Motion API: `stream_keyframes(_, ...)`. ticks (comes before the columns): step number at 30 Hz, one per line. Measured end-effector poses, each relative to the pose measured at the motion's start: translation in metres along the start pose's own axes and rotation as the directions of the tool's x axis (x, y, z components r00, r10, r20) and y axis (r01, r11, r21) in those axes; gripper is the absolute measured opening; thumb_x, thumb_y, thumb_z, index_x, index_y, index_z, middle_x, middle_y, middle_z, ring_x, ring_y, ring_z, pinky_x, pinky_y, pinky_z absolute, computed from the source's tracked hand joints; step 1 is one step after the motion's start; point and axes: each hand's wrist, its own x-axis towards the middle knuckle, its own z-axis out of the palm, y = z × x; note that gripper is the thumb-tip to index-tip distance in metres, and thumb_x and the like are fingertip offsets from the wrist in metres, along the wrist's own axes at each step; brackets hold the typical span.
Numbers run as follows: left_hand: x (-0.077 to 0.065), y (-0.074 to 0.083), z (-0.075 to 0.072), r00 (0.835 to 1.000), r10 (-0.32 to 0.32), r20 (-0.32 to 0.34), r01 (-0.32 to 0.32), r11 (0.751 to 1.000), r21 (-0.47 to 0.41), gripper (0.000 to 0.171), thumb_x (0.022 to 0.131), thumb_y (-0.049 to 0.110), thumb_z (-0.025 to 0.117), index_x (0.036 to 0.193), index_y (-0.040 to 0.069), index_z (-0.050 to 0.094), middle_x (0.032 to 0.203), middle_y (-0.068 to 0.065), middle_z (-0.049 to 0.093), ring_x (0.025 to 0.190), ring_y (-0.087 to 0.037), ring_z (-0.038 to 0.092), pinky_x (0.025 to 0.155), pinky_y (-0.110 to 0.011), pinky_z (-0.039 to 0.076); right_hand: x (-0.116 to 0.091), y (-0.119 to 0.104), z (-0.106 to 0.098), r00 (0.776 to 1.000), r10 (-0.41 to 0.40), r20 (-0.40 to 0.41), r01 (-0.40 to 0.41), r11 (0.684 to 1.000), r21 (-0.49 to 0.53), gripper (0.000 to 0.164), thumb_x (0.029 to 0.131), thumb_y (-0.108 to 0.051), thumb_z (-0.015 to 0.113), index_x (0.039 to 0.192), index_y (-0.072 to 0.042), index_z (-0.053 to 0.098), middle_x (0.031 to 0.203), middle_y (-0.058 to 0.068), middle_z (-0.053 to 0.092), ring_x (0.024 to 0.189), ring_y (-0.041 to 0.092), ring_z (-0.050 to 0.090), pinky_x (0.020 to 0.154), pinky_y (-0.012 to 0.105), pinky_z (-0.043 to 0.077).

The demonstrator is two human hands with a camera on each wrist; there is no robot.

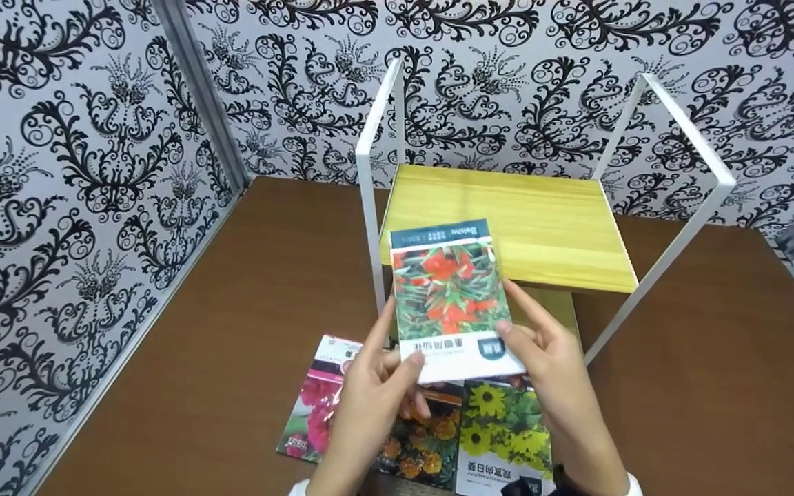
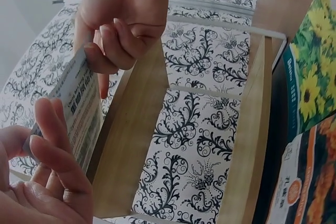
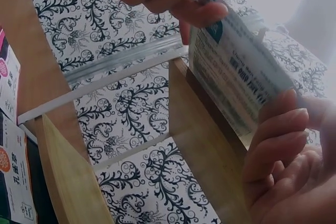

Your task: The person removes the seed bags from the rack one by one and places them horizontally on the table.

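A seed packet (image 1: 445,289) with red flowers and a dark blue top band is held tilted, front side up, over the near edge of the shelf's upper board. My left hand (image 1: 369,393) pinches its lower left edge, thumb on the front and fingers behind. At the lower right, my right hand (image 1: 552,351) pinches the same packet, thumb on the front. Both wrist views show the printed back of the packet (image 2: 79,108) between the two hands. Beneath the hands lie a pink-flower packet (image 1: 314,406), an orange-flower packet (image 1: 424,441) and a yellow-flower packet (image 1: 507,434).
A two-level shelf stands on the brown table (image 1: 252,275), with a white frame (image 1: 686,131) and a yellow wooden upper board (image 1: 507,200). Its frame rises on both sides of that board. Black-and-white patterned panels (image 1: 94,138) enclose the table.
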Motion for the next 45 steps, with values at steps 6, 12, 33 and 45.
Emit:
stream_keyframes(6, -0.010, -0.005, 0.006, 0.998, -0.047, 0.037, 0.048, 0.999, -0.022, 0.066, 0.087, 0.018, 0.059, 0.140, 0.033, 0.022, 0.070, -0.017, 0.060, 0.045, -0.022, 0.055, 0.040, -0.024, 0.044, -0.011, 0.001, -0.009, 0.999, 0.032, 0.012, -0.033, 0.999, 0.038, 0.048, 0.090, -0.016, 0.054, 0.134, -0.028, 0.039, 0.102, 0.019, 0.062, 0.082, 0.036, 0.062, 0.064, 0.045, 0.051)
stream_keyframes(12, -0.018, -0.011, 0.010, 0.995, -0.080, 0.062, 0.082, 0.996, -0.043, 0.065, 0.087, 0.018, 0.059, 0.139, 0.034, 0.023, 0.078, -0.015, 0.064, 0.049, -0.022, 0.056, 0.043, -0.026, 0.047, -0.022, 0.003, -0.015, 0.999, 0.028, -0.028, -0.028, 0.999, -0.019, 0.049, 0.089, -0.014, 0.055, 0.134, -0.026, 0.040, 0.101, 0.018, 0.063, 0.078, 0.035, 0.063, 0.060, 0.044, 0.052)
stream_keyframes(33, -0.041, -0.032, 0.014, 0.991, -0.011, 0.136, 0.019, 0.998, -0.056, 0.062, 0.087, 0.010, 0.056, 0.141, 0.015, 0.027, 0.081, -0.014, 0.065, 0.049, -0.014, 0.055, 0.044, -0.028, 0.049, -0.064, 0.022, -0.024, 0.979, 0.119, -0.163, -0.133, 0.988, -0.076, 0.048, 0.089, -0.009, 0.053, 0.134, -0.022, 0.041, 0.095, 0.015, 0.066, 0.078, 0.032, 0.063, 0.059, 0.042, 0.052)
stream_keyframes(45, -0.040, -0.048, 0.017, 0.984, 0.007, 0.176, -0.015, 0.999, 0.041, 0.060, 0.087, 0.015, 0.057, 0.140, 0.012, 0.029, 0.077, -0.003, 0.064, 0.052, -0.003, 0.045, 0.048, -0.016, 0.040, -0.073, 0.045, -0.038, 0.971, 0.125, -0.206, -0.161, 0.973, -0.167, 0.050, 0.089, -0.009, 0.054, 0.136, -0.017, 0.038, 0.085, 0.017, 0.061, 0.067, 0.029, 0.062, 0.054, 0.039, 0.052)
